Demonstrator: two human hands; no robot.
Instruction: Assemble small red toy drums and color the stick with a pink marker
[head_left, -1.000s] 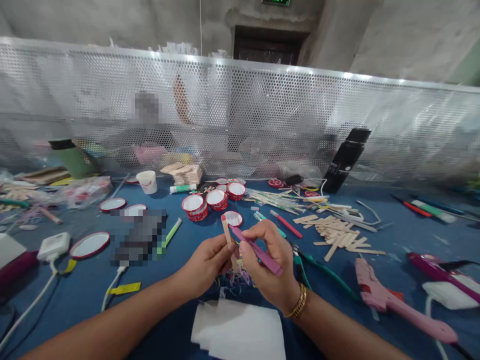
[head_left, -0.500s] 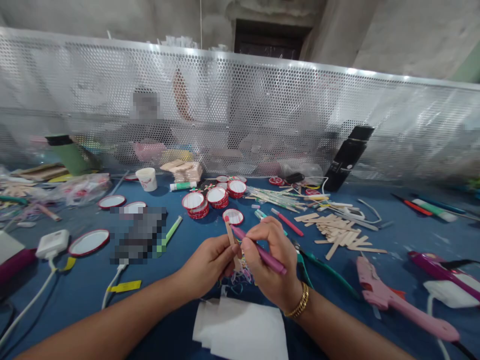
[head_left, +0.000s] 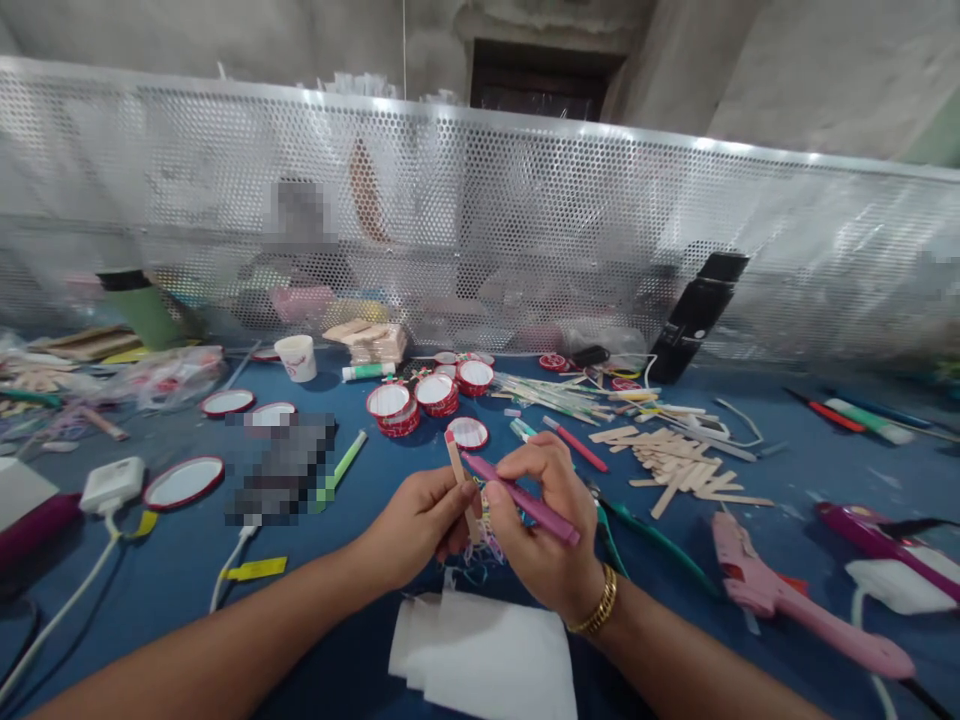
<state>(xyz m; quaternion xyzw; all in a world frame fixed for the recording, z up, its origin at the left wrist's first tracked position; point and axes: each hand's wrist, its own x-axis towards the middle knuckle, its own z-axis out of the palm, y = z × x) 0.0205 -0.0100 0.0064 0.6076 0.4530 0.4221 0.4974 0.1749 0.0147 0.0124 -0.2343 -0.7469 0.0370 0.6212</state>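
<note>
My left hand (head_left: pixel 420 520) pinches a wooden craft stick (head_left: pixel 456 462) with a red tip, held upright above the blue table (head_left: pixel 360 500). My right hand (head_left: pixel 544 520), with a gold bracelet at the wrist, grips a pink pen-like tool (head_left: pixel 525 500) whose tip meets the stick. Tangled coloured threads (head_left: pixel 480 550) hang below the two hands. A white paper sheet (head_left: pixel 480 655) lies under my wrists.
Red-rimmed round lids (head_left: pixel 420 395) and a loose pile of wooden sticks (head_left: pixel 675 465) lie beyond my hands. A pink glue gun (head_left: pixel 780 600) and green-handled pliers (head_left: pixel 645 535) are at right. A perforated metal screen (head_left: pixel 525 230) bounds the far side; a person sits behind it.
Both hands stay together at the stick with only slight shifts; the view has dipped a little.
</note>
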